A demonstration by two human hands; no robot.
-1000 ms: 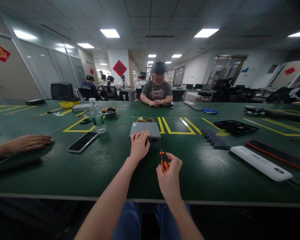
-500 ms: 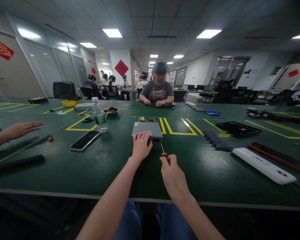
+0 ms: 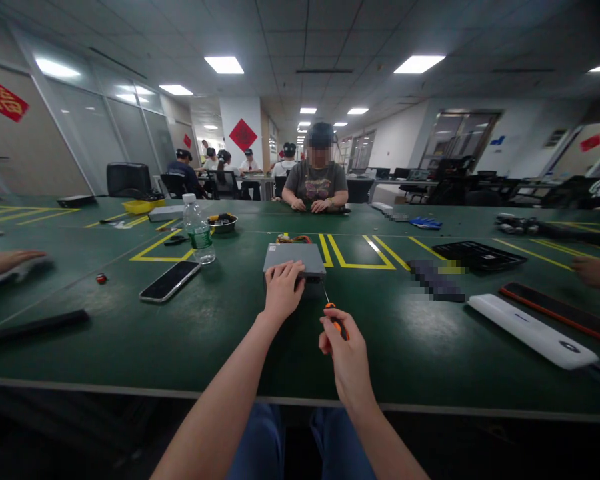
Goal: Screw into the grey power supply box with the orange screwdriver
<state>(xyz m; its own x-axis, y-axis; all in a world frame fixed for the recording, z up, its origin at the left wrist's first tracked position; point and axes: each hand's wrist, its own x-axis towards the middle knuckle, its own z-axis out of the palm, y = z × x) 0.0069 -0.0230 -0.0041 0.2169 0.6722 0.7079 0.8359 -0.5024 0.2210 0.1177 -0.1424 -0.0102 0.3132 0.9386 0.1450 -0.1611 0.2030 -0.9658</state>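
Observation:
A grey metal box with bundled wires at its back, a computer power supply (image 3: 300, 255), sits on the green table in front of me. My left hand (image 3: 283, 287) rests over its top and front edge, fingers on the lid and thumb down the front. In my right hand (image 3: 344, 347) is an orange-and-black screwdriver (image 3: 337, 323), its handle between thumb and fingers. The thin shaft points up at the lower right corner of the box's front. Whether the tip sits in a screw is too small to tell.
Left of the box are a phone (image 3: 170, 281), a water bottle (image 3: 198, 233) and a bowl of tools (image 3: 223, 225). A white power bank-like device (image 3: 530, 331) lies right. A person (image 3: 316, 180) sits opposite; other people's hands (image 3: 13, 263) reach in from both sides.
My right hand has turned and its fingers have shifted around the screwdriver handle, showing more of it. My left hand stays put. A person's hand at left drew back; another appeared at right.

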